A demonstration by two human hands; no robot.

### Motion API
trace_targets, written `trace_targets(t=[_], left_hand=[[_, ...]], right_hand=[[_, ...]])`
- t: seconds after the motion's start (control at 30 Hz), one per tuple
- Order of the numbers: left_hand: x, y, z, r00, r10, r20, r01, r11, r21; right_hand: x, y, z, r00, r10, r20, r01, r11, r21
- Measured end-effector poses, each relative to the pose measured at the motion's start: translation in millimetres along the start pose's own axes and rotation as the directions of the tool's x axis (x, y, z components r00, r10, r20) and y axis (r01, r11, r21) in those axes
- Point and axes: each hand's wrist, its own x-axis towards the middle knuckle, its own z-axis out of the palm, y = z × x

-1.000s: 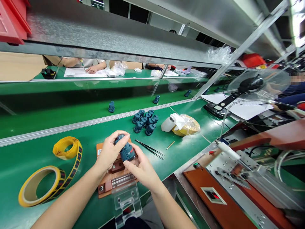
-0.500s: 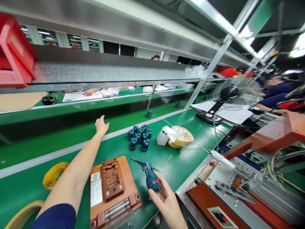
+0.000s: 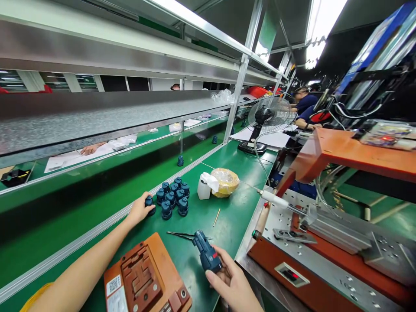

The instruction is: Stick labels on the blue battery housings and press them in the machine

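My left hand [image 3: 140,210] is closed round a small dark blue plastic housing [image 3: 149,203], just left of a cluster of several like housings [image 3: 173,197] on the green bench. Low in the middle, my right hand [image 3: 229,277] grips a larger dark blue tool body [image 3: 206,253] with a red mark, its narrow end pointing away from me. Thin dark tweezers [image 3: 180,235] lie on the bench behind that tool body. At the lower left is an orange-brown fixture [image 3: 169,268] with a recessed nest and a QR label.
A white bottle [image 3: 203,190] stands beside a wrapped yellow roll [image 3: 225,182]. A short thin rod [image 3: 216,217] lies nearer me. On the right is an orange machine [image 3: 286,260] with a cylinder. A fan [image 3: 256,125] stands at the back; a metal shelf [image 3: 97,117] spans above. Other people sit beyond.
My left hand has come from the channel behind the bench onto the bench beside the cluster, bringing the small housing. The right hand still holds the tool body. The view has turned right.
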Motion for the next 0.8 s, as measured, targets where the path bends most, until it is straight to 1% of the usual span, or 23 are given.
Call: trace_targets(t=[0.07, 0.13, 0.2, 0.27, 0.33, 0.37, 0.4, 0.43, 0.47, 0.5, 0.53, 0.57, 0.6, 0.63, 0.67, 0.7, 0.73, 0.8], left_hand=[[-9.4, 4.8, 10.2, 1.000, 0.020, -0.007, -0.020, 0.999, -0.046], [-15.7, 9.0, 13.5, 0.999, 0.027, -0.032, -0.030, 0.995, -0.095], [-20.7, 16.2, 10.8, 0.996, 0.041, -0.077, -0.051, 0.990, -0.132], [-26.8, 29.5, 5.3, 0.987, 0.062, -0.150, -0.086, 0.983, -0.162], [-36.2, 49.9, 1.4, 0.974, 0.083, -0.212, -0.128, 0.970, -0.209], [-43.1, 62.7, 1.1, 0.971, 0.104, -0.217, -0.156, 0.959, -0.238], [-52.0, 76.9, 2.3, 0.974, 0.132, -0.185, -0.182, 0.942, -0.282], [-63.1, 92.2, 4.8, 0.981, 0.163, -0.108, -0.190, 0.919, -0.344], [-76.2, 108.0, 8.6, 0.981, 0.191, 0.016, -0.167, 0.891, -0.423], [-90.7, 124.0, 13.3, 0.962, 0.201, 0.187, -0.077, 0.851, -0.519], [-105.9, 139.5, 18.8, 0.915, 0.190, 0.356, 0.061, 0.807, -0.587], [-120.8, 154.1, 24.9, 0.849, 0.179, 0.497, 0.207, 0.753, -0.624], [-134.4, 167.7, 31.2, 0.778, 0.181, 0.602, 0.327, 0.701, -0.634], [-146.2, 179.8, 37.5, 0.719, 0.196, 0.667, 0.410, 0.656, -0.634], [-155.9, 190.7, 43.7, 0.673, 0.221, 0.706, 0.462, 0.620, -0.634], [-163.4, 200.4, 49.7, 0.639, 0.250, 0.727, 0.491, 0.595, -0.636], [-169.2, 209.1, 55.4, 0.617, 0.275, 0.738, 0.509, 0.576, -0.640], [-177.2, 224.8, 67.0, 0.588, 0.299, 0.751, 0.539, 0.548, -0.640]], right_hand=[[1.3, -7.8, 6.6, 0.996, -0.012, 0.085, 0.014, 1.000, -0.018], [0.8, -16.0, 11.2, 0.994, -0.018, 0.110, 0.021, 0.999, -0.028], [-1.5, -24.3, 13.6, 0.997, -0.037, 0.062, 0.040, 0.999, -0.037], [-4.6, -32.0, 13.9, 0.996, -0.086, -0.016, 0.084, 0.994, -0.076], [-7.9, -38.9, 12.4, 0.982, -0.157, -0.103, 0.140, 0.978, -0.155], [-9.6, -42.1, 11.2, 0.970, -0.198, -0.144, 0.166, 0.964, -0.209], [-11.3, -45.1, 9.9, 0.953, -0.244, -0.182, 0.191, 0.945, -0.266], [-13.4, -47.9, 8.6, 0.933, -0.291, -0.212, 0.214, 0.922, -0.323], [-15.8, -50.7, 7.3, 0.911, -0.340, -0.235, 0.236, 0.895, -0.378], [-18.8, -53.2, 6.0, 0.888, -0.387, -0.249, 0.257, 0.867, -0.428], [-22.4, -55.6, 4.6, 0.866, -0.430, -0.256, 0.277, 0.838, -0.471], [-26.6, -57.7, 2.9, 0.844, -0.471, -0.256, 0.295, 0.807, -0.512], [-31.2, -59.4, 0.8, 0.824, -0.508, -0.253, 0.306, 0.773, -0.555], [-36.2, -60.6, -2.1, 0.806, -0.538, -0.248, 0.309, 0.739, -0.598], [-41.6, -61.2, -5.8, 0.789, -0.563, -0.245, 0.304, 0.705, -0.640], [-47.2, -61.4, -10.3, 0.773, -0.584, -0.246, 0.293, 0.673, -0.679], [-53.0, -61.1, -15.6, 0.755, -0.604, -0.253, 0.277, 0.644, -0.713], [-65.4, -59.7, -28.1, 0.719, -0.638, -0.274, 0.232, 0.593, -0.771]])
